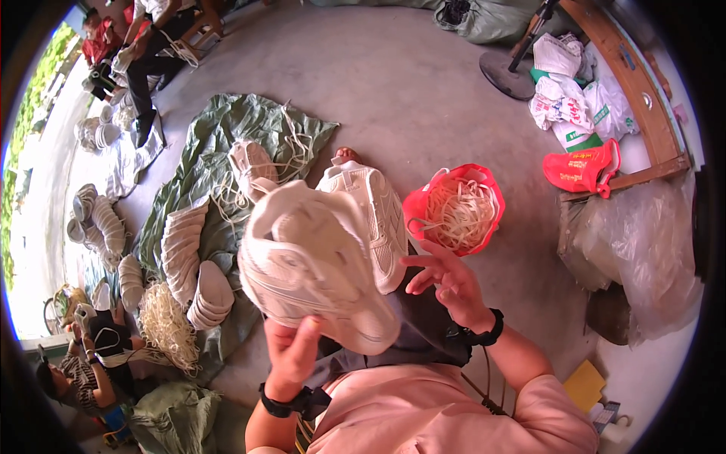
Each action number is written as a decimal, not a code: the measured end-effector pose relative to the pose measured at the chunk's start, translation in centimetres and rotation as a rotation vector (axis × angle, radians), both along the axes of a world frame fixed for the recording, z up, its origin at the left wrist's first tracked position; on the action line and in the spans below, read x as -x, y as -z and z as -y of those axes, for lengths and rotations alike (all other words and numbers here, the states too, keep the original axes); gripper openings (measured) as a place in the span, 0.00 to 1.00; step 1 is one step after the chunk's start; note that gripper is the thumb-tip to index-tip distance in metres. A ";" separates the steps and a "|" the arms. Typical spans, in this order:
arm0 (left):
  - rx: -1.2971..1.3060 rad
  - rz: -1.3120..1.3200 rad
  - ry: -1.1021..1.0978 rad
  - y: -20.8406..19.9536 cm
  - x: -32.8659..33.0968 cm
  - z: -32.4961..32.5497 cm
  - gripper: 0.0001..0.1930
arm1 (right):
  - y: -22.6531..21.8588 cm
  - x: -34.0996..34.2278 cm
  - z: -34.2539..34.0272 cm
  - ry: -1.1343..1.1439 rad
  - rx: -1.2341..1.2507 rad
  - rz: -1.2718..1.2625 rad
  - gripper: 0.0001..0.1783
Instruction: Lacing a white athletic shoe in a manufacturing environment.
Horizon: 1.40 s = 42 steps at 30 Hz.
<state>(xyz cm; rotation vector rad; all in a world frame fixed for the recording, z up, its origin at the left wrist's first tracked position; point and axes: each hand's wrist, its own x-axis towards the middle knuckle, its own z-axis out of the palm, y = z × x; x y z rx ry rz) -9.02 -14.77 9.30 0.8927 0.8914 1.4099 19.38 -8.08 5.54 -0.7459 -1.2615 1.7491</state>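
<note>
In front of my lap, my left hand grips a white sneaker by its lower edge, thumb on top. The sneaker has mesh panels and no lace that I can make out. My right hand is raised to its right with the fingers spread, holding nothing visible. Just beyond those fingers is a red bag filled with pale flat laces. A second white sneaker rests partly behind the held one, and its support is mostly hidden. A third white shoe lies farther off, with loose laces beside it.
A green tarp covers the floor at left, bearing stacked white shoe uppers and a heap of laces. Other people sit at far left and lower left. Plastic bags and a round stand base are at right.
</note>
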 end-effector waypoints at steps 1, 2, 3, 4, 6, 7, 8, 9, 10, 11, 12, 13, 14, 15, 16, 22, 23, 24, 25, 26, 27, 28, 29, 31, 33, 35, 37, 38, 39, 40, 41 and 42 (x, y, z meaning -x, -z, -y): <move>0.028 0.119 -0.017 0.3 1.0 -0.4 0.19 | 0.2 0.0 -0.1 0.004 0.001 0.002 0.43; 0.055 0.232 -0.038 0.3 2.0 -0.9 0.21 | 0.2 0.1 -0.2 0.052 -0.013 0.044 0.41; 0.038 0.291 -0.038 0.4 3.2 -1.5 0.22 | 0.3 0.3 -0.3 0.101 -0.027 0.086 0.40; 0.066 0.325 -0.088 0.3 4.0 -2.0 0.21 | 0.5 0.5 -0.4 0.104 -0.026 0.086 0.40; 0.040 0.387 -0.092 1.0 6.4 -2.3 0.20 | 0.6 0.9 -0.6 0.226 -0.140 0.259 0.41; 0.057 0.400 -0.128 0.9 7.2 -2.4 0.20 | 0.7 1.1 -0.8 0.226 -0.138 0.259 0.41; 0.073 0.414 -0.163 0.9 7.9 -2.5 0.20 | 0.8 1.3 -0.9 0.249 -0.203 0.318 0.42; 0.060 0.429 -0.164 0.8 8.6 -2.7 0.21 | 0.9 1.5 -1.1 0.272 -0.268 0.377 0.43; 0.045 0.441 -0.166 0.7 9.4 -2.9 0.22 | 0.9 1.8 -1.3 0.273 -0.267 0.375 0.43; -0.037 0.460 -0.101 1.1 10.4 -2.9 0.27 | 1.0 2.0 -1.4 0.256 -0.325 0.451 0.44; -0.042 0.468 -0.155 1.2 11.0 -3.0 0.27 | 1.0 2.2 -1.5 0.239 -0.382 0.526 0.46; -0.035 0.478 -0.153 1.5 12.2 -3.1 0.27 | 1.0 2.7 -1.7 0.243 -0.381 0.523 0.46; -0.027 0.487 -0.152 1.9 13.3 -3.2 0.27 | 1.0 3.2 -1.9 0.202 -0.428 0.584 0.47; -0.027 0.482 -0.148 2.3 14.0 -3.2 0.27 | 1.0 3.6 -2.1 0.162 -0.474 0.644 0.48; 0.012 0.498 -0.149 2.6 14.4 -3.3 0.27 | 1.0 3.9 -2.3 0.162 -0.473 0.641 0.48; 0.173 0.620 -0.106 5.3 13.4 -3.8 0.27 | 1.1 4.6 -2.9 0.103 -0.543 0.726 0.52; 0.232 0.618 -0.113 6.2 13.7 -3.8 0.27 | 1.3 4.8 -3.0 0.084 -0.534 0.736 0.52; 0.290 0.616 -0.122 6.8 14.0 -3.8 0.27 | 1.6 5.0 -3.0 0.065 -0.525 0.745 0.53; 0.374 0.643 -0.166 6.1 13.6 -4.6 0.23 | 1.7 5.3 -3.1 0.050 -0.515 0.753 0.53; 0.412 0.668 -0.125 7.1 14.8 -4.7 0.18 | 1.7 5.7 -3.3 0.051 -0.513 0.748 0.53; 0.441 0.612 -0.114 6.9 15.1 -5.0 0.16 | 1.5 6.0 -3.5 0.041 -0.532 0.778 0.53; 0.470 0.557 -0.109 6.2 14.6 -5.4 0.14 | 1.5 6.0 -3.6 0.024 -0.553 0.807 0.53; 0.463 0.543 -0.056 7.1 15.6 -5.3 0.16 | 1.4 6.0 -3.8 0.008 -0.568 0.831 0.53; 0.484 0.449 -0.116 5.7 14.3 -6.4 0.17 | 1.2 5.6 -4.2 -0.014 -0.574 0.847 0.53; 0.492 0.329 -0.201 5.4 14.2 -6.5 0.23 | 1.3 5.5 -4.5 -0.055 -0.579 0.873 0.54; 0.480 0.218 -0.277 5.8 14.1 -6.5 0.25 | 1.1 5.6 -4.7 -0.059 -0.581 0.877 0.54; 0.472 -0.013 -0.391 5.8 13.7 -6.7 0.30 | 1.4 5.7 -4.9 -0.065 -0.583 0.876 0.56; 0.463 -0.106 -0.434 5.3 13.0 -7.0 0.29 | 1.4 5.9 -5.0 -0.066 -0.585 0.870 0.56; 0.443 -0.237 -0.441 5.7 13.0 -7.0 0.28 | 1.4 6.1 -5.1 -0.062 -0.579 0.863 0.57; 0.422 -0.367 -0.446 6.0 12.8 -7.1 0.28 | 1.4 6.2 -5.2 -0.059 -0.573 0.857 0.58; 0.399 -0.420 -0.446 5.7 12.2 -7.2 0.27 | 1.4 6.2 -5.3 -0.062 -0.578 0.850 0.58; 0.324 -0.733 -0.442 8.1 13.2 -6.7 0.27 | 1.4 6.2 -5.3 -0.056 -0.574 0.839 0.59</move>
